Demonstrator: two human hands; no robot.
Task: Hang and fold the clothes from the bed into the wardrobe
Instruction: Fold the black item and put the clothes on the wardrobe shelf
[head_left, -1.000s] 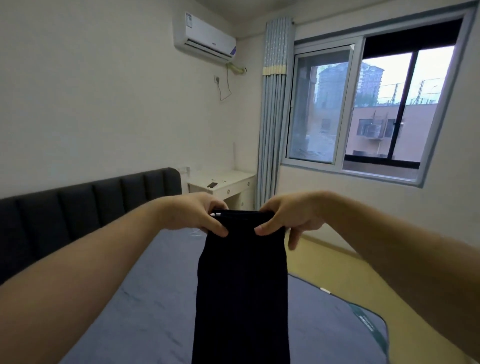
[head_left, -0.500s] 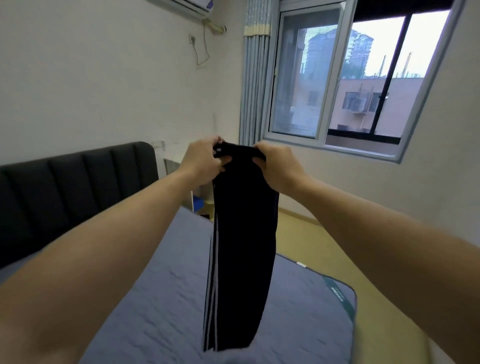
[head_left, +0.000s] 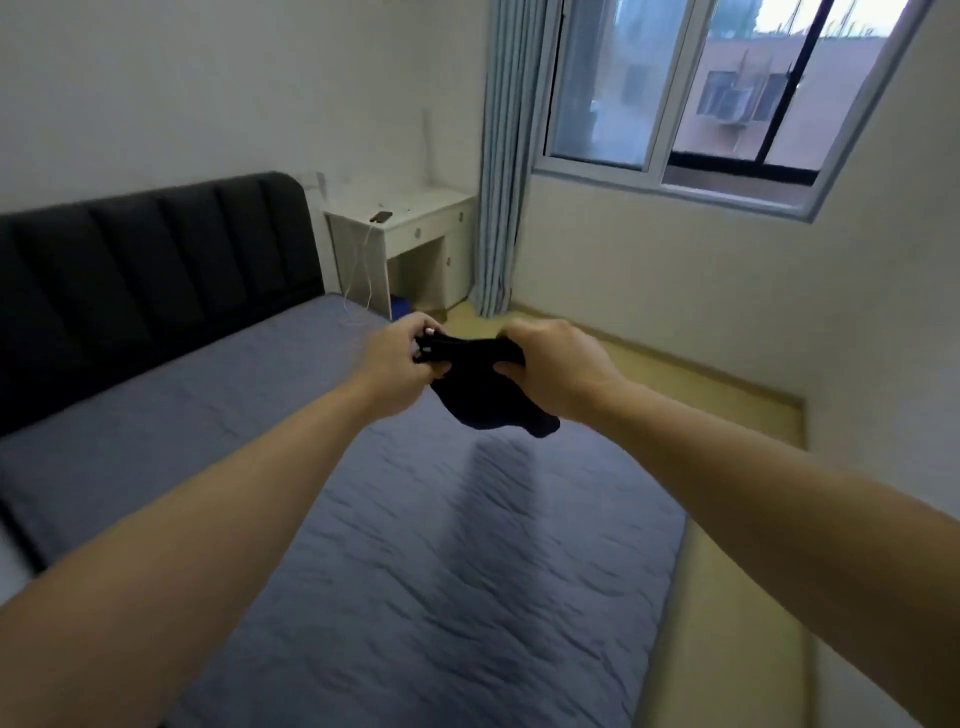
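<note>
Trousers (head_left: 485, 400) of black cloth hang bunched between the two hands, in the air above the blue-grey mattress (head_left: 467, 597). The left hand (head_left: 397, 366) has its fingers curled round one end of the bundle; the right hand (head_left: 553, 371) grips the other, thumb pressed into the cloth. The bundle's long axis runs left to right from hand to hand, a short lobe sagging beneath the right wrist. Half a second ago the garment dangled full length, upright, white side stripes showing; now it is gathered short and held lower. A phone (head_left: 381, 216) lies on the white desk (head_left: 431, 208) beyond.
</note>
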